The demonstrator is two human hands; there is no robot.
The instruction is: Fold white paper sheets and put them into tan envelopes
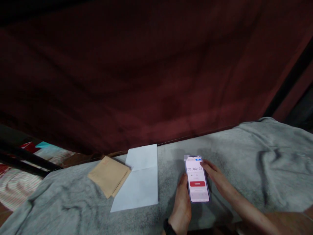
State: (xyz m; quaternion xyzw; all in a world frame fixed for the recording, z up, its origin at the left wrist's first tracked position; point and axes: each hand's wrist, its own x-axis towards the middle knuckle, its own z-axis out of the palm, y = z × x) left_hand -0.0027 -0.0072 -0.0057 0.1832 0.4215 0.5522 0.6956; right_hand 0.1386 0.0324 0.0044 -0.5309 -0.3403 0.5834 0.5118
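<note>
A smartphone (197, 195) with a lit screen is held above the grey blanket. Its screen reads 00:00:01 over a red button. Along the phone's left edge, my left hand (183, 202) grips it, with a dark band on the wrist. My right hand (215, 174) holds the upper right edge, a fingertip at the screen's border. Left of the phone, white paper sheets (141, 182) with a crease across them lie on the blanket. Brown paper envelopes (109, 176) lie stacked beside the sheets, touching or overlapping their left edge.
The grey blanket (244, 156) is wrinkled at both sides. Behind it hangs a dark red curtain (156, 81). A dark metal bar (290, 78) slants at the right, and dark rails (24, 161) run at the left. Striped cloth (19, 189) lies lower down beyond the left edge.
</note>
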